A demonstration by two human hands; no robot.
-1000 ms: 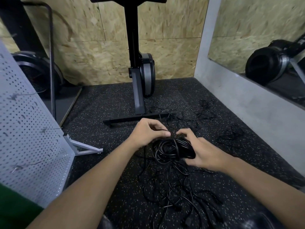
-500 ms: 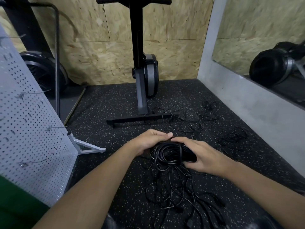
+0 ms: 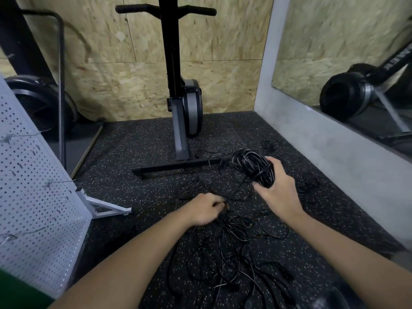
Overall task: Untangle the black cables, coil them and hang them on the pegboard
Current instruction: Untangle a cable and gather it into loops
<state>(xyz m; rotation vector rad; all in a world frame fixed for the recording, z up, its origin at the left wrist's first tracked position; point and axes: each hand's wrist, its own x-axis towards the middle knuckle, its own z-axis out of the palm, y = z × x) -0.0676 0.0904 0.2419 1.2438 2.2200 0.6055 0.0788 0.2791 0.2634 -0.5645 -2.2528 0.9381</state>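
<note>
The pegboard (image 3: 33, 186) leans at the left edge of the frame. Its wire hooks carry no cable on the part in view, so hanging is some way off.

Below centre, the left hand (image 3: 205, 211) reaches down into the tangle (image 3: 234, 253). Its fingers are curled and, as far as the blur allows, pinch one strand of it. The tangle sprawls over the floor (image 3: 133, 152) from the centre to the lower middle, its loops crossing many times.

Right of centre, lifted off the floor, is the coil (image 3: 252, 166). The right hand (image 3: 278, 195) grips it, thumb on the near side and fingers wrapped over the far side. Thin strands trail from it past the machine base (image 3: 178, 167) in the upper middle.

The step looks like freeing the next length to add to the coil. To do it well:

- The left hand should follow its strand through each crossing and lift it clear; yanking would tighten the knots.
- The right hand should hold firm so the finished loops do not spill.
- Each new loop should match the others in size.
- Strands near the machine base could snag, so ease them out first.
</note>
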